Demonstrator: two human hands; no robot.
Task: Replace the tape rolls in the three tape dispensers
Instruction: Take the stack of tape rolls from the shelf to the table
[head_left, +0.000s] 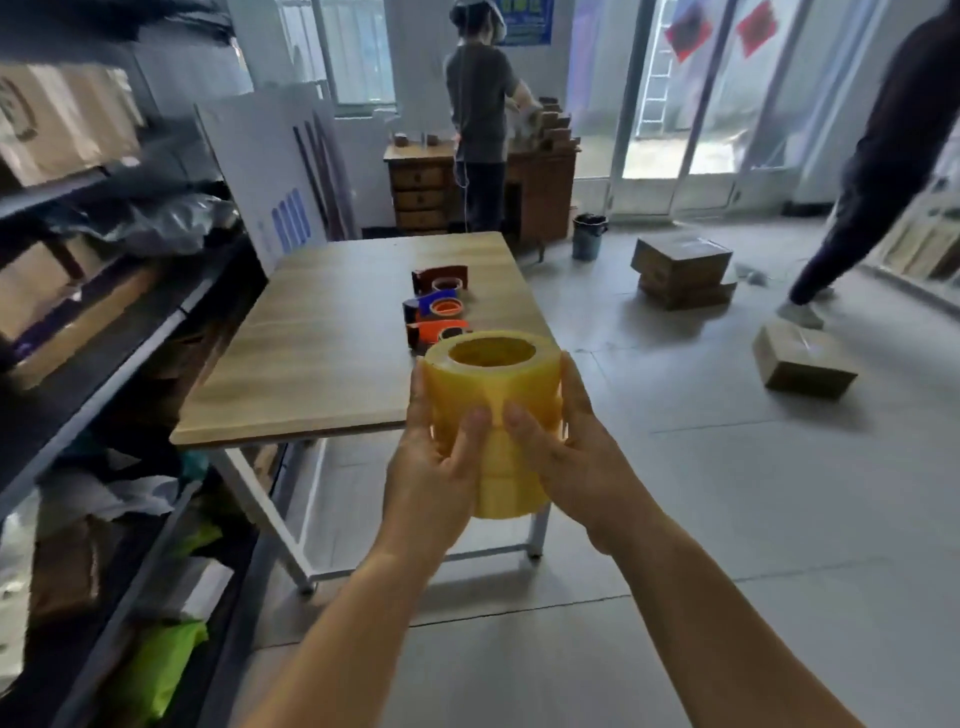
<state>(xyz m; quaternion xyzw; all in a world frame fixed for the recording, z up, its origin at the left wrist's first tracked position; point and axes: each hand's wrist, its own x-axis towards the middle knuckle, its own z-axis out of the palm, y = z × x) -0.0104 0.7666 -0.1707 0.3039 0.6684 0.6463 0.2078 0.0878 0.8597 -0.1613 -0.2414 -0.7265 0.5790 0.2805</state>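
Both hands (511, 457) around tape stack (493, 415)

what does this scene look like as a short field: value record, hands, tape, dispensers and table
held item: stack of yellowish translucent tape rolls, upright, hollow core facing up
left hand: gripping the stack's left side
right hand: gripping the stack's right side
dispensers: three in a row on the light wooden table; dark red-brown one farthest, blue one in the middle, orange one nearest
stack position: in the air near the table's near right corner, not set down
task stage: new rolls being carried, none fitted yet
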